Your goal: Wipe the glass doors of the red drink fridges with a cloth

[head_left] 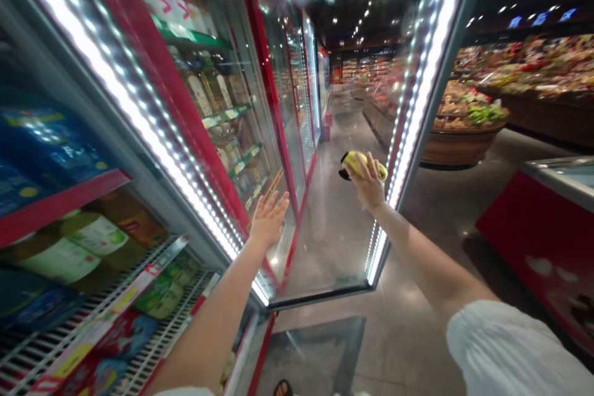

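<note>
The glass door (325, 253) of a drinks cooler stands swung out in front of me, with bright LED strips (420, 83) along both its sides. High toward the door's right strip, my right hand (370, 187) presses a folded yellow cloth (355, 163) against the glass. Something dark shows at the cloth's left edge; I cannot tell if it is a reflection. My left hand (270, 218) is open, fingers spread, at the lower left of the pane. It holds nothing, and whether its palm touches the glass is hard to tell.
Cooler shelves (134, 297) with bottles (99, 235) and packs line my left. Through the glass, more red-framed cooler doors (273, 93) recede along an aisle. To the right are a round wooden produce stand (464, 142) and a red chest cabinet (533, 235).
</note>
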`<state>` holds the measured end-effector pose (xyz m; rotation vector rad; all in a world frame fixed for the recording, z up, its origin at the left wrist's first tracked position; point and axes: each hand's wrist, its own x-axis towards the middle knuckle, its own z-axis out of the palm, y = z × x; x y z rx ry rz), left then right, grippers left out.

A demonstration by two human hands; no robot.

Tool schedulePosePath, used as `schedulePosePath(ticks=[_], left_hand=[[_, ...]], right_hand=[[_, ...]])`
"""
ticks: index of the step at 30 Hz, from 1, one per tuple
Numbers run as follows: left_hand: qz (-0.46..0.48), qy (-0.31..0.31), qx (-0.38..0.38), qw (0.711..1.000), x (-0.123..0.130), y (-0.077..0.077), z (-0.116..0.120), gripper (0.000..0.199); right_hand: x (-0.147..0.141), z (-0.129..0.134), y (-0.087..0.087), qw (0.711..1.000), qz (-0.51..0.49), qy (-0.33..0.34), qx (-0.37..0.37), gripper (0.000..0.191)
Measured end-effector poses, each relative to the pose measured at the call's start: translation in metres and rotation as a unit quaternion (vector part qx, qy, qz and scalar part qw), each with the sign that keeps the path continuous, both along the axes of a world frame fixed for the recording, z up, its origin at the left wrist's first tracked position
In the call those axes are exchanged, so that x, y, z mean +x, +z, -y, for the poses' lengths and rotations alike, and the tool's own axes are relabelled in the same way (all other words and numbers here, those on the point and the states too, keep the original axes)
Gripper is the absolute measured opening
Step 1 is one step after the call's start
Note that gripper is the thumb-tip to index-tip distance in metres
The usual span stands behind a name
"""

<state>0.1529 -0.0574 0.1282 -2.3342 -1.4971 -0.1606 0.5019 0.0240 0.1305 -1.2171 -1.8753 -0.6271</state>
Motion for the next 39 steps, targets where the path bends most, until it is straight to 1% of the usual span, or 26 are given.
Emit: schedulePosePath(ticks=[2, 3, 5, 7, 8, 9, 11, 12, 13, 14, 16, 18, 20, 21, 22, 24, 25, 27, 28, 29, 30, 32, 34, 36, 37, 39], left_hand=[[0.01, -0.005, -0.004, 1.0, -0.001, -0.002, 0.0, 0.088], [0.017, -0.008, -0.005, 1.0, 0.0, -0.003, 0.0, 0.088], [0.028, -0.011, -0.005, 1.0, 0.002, -0.007, 0.0, 0.087], [0.034, -0.012, -0.004, 0.999, 0.002, -0.011, 0.001, 0.086], [0.034, -0.011, -0.003, 0.999, 0.0, -0.012, 0.001, 0.085], [0.034, -0.007, -0.001, 0.999, -0.004, -0.013, 0.001, 0.084], [0.036, 0.003, 0.01, 0.999, -0.014, -0.014, 0.001, 0.083], [0.038, 0.008, 0.019, 0.999, -0.021, -0.013, 0.001, 0.084], [0.04, 0.01, 0.029, 0.999, -0.028, -0.012, 0.0, 0.086], [0.041, 0.007, 0.039, 0.998, -0.035, -0.011, -0.001, 0.088], [0.04, -0.004, 0.053, 0.998, -0.045, -0.009, -0.002, 0.091], [0.039, -0.011, 0.057, 0.998, -0.051, -0.008, -0.003, 0.09], [0.041, -0.011, 0.059, 0.997, -0.053, -0.008, -0.003, 0.088], [0.043, -0.01, 0.061, 0.997, -0.054, -0.009, -0.003, 0.087], [0.043, -0.009, 0.062, 0.997, -0.054, -0.01, -0.002, 0.088], [0.043, -0.005, 0.064, 0.997, -0.057, -0.012, 0.0, 0.088], [0.043, -0.002, 0.065, 0.997, -0.06, -0.013, 0.001, 0.088], [0.044, 0.005, 0.07, 0.997, -0.069, -0.016, 0.003, 0.088], [0.045, 0.009, 0.074, 0.996, -0.074, -0.017, 0.004, 0.088], [0.047, 0.013, 0.079, 0.996, -0.081, -0.018, 0.005, 0.089], [0.049, 0.017, 0.084, 0.995, -0.087, -0.02, 0.006, 0.09], [0.055, 0.025, 0.095, 0.994, -0.099, -0.021, 0.008, 0.092], [0.06, 0.029, 0.105, 0.992, -0.108, -0.022, 0.01, 0.093], [0.062, 0.027, 0.109, 0.992, -0.114, -0.022, 0.011, 0.092], [0.062, 0.024, 0.108, 0.992, -0.116, -0.021, 0.011, 0.092], [0.064, 0.018, 0.104, 0.992, -0.119, -0.02, 0.012, 0.091]], right_hand=[[-0.025, -0.01, 0.014, 0.996, -0.081, -0.047, 0.007, 0.065], [-0.041, -0.011, 0.015, 0.993, -0.102, -0.059, 0.005, 0.066], [-0.068, -0.006, 0.002, 0.996, -0.08, -0.043, -0.021, 0.064], [-0.079, 0.007, -0.024, 0.997, 0.014, 0.027, -0.072, 0.059], [-0.076, 0.015, -0.039, 0.987, 0.087, 0.082, -0.107, 0.058], [-0.069, 0.022, -0.053, 0.981, 0.114, 0.103, -0.12, 0.057], [-0.044, 0.031, -0.071, 0.973, 0.144, 0.111, -0.14, 0.057], [-0.031, 0.032, -0.073, 0.976, 0.136, 0.094, -0.138, 0.057], [-0.02, 0.03, -0.07, 0.981, 0.125, 0.08, -0.128, 0.056], [-0.014, 0.025, -0.062, 0.987, 0.104, 0.064, -0.106, 0.054], [-0.017, 0.011, -0.035, 0.999, 0.027, 0.009, -0.046, 0.055], [-0.045, -0.003, -0.007, 0.998, -0.051, -0.041, 0.005, 0.059], [-0.086, -0.009, 0.009, 0.994, -0.086, -0.057, 0.021, 0.064], [-0.108, -0.009, 0.01, 0.994, -0.088, -0.055, 0.02, 0.064], [-0.127, -0.006, 0.005, 0.996, -0.074, -0.042, 0.018, 0.064], [-0.154, 0.006, -0.02, 1.0, -0.009, 0.007, 0.01, 0.065], [-0.159, 0.012, -0.036, 0.999, 0.032, 0.036, 0.001, 0.066], [-0.157, 0.024, -0.066, 0.993, 0.093, 0.072, -0.011, 0.067], [-0.152, 0.027, -0.076, 0.992, 0.099, 0.074, -0.009, 0.067], [-0.146, 0.028, -0.08, 0.994, 0.083, 0.063, -0.004, 0.067], [-0.143, 0.026, -0.079, 0.997, 0.055, 0.045, 0.004, 0.067], [-0.147, 0.02, -0.062, 0.999, -0.031, -0.005, 0.023, 0.068], [-0.17, 0.011, -0.036, 0.992, -0.113, -0.046, 0.038, 0.07], [-0.205, 0.007, -0.018, 0.986, -0.149, -0.054, 0.043, 0.069], [-0.222, 0.007, -0.015, 0.989, -0.136, -0.041, 0.042, 0.069], [-0.246, 0.013, -0.024, 0.996, -0.078, 0.004, 0.042, 0.067]])
